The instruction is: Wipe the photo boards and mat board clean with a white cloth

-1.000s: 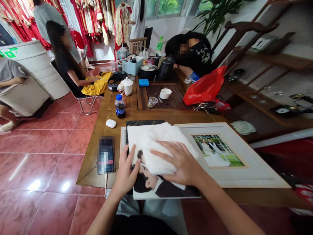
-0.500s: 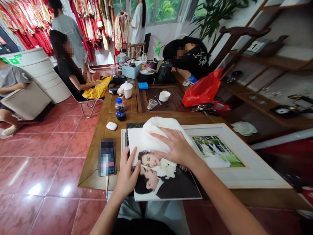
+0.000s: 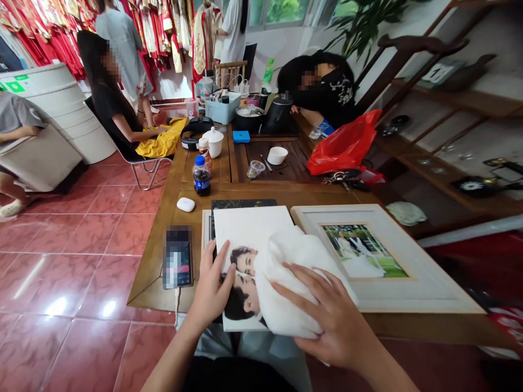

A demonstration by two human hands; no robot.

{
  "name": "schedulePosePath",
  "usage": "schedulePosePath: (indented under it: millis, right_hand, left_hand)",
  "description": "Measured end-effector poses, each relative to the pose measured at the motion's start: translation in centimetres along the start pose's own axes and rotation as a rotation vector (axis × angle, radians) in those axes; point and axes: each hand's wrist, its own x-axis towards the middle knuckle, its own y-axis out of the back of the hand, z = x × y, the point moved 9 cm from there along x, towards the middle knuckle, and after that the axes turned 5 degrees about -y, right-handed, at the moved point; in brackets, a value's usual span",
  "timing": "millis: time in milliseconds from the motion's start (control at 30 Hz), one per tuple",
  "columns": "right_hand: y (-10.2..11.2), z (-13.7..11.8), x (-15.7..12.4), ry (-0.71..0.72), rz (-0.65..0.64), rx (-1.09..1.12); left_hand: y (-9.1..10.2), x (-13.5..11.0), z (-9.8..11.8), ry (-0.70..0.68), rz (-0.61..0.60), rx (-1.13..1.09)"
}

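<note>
A white photo panel point(image 3: 255, 222) with a printed portrait of two people lies at the table's near edge. At its left edge is my left hand point(image 3: 213, 283), thumb on the face of the panel and fingers along the side, holding it. My right hand point(image 3: 333, 313) grips a bunched white cloth point(image 3: 288, 291), fingers spread over it. The cloth rests on the panel's right part and hides much of the portrait. Under the panel, a dark board point(image 3: 241, 204) shows at the back. To the right lies a white-framed wedding photo point(image 3: 310, 218).
A phone point(image 3: 177, 258) on a cable and a white earbud case point(image 3: 186, 204) lie left. Behind stand a cola bottle point(image 3: 201, 177), a white lidded cup point(image 3: 213, 142) and a white bowl point(image 3: 277, 155). A red plastic bag point(image 3: 345, 146) sits back right. Several people are around the table.
My right hand has moved the white cloth down and right over the panel, baring its top and covering more of the portrait. My left hand has stayed at the left edge.
</note>
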Motion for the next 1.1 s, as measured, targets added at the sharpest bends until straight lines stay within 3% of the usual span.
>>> schedulePosePath:
  millis: [167, 467, 600, 767, 1100]
  right_hand:
    - [-0.3, 2.3, 2.2, -0.056, -0.002, -0.044]
    - [-1.8, 8.3, 9.1, -0.335, 0.068, -0.138]
    - [-2.3, 9.5, 10.0, -0.398, 0.084, -0.127]
    - [-1.8, 8.2, 8.0, -0.347, 0.085, -0.119]
    - [0.7, 3.3, -0.2, -0.264, 0.117, -0.026]
  left_hand:
    - [0.0, 0.0, -0.2, -0.005, -0.003, -0.011]
    - [0.0, 0.1, -0.5, 0.008, -0.006, -0.020]
    - [0.1, 0.1, -0.5, 0.023, -0.004, -0.015]
    - [0.2, 0.1, -0.3, 0.009, 0.012, -0.001]
    - [-0.1, 0.0, 0.3, -0.020, -0.018, 0.015]
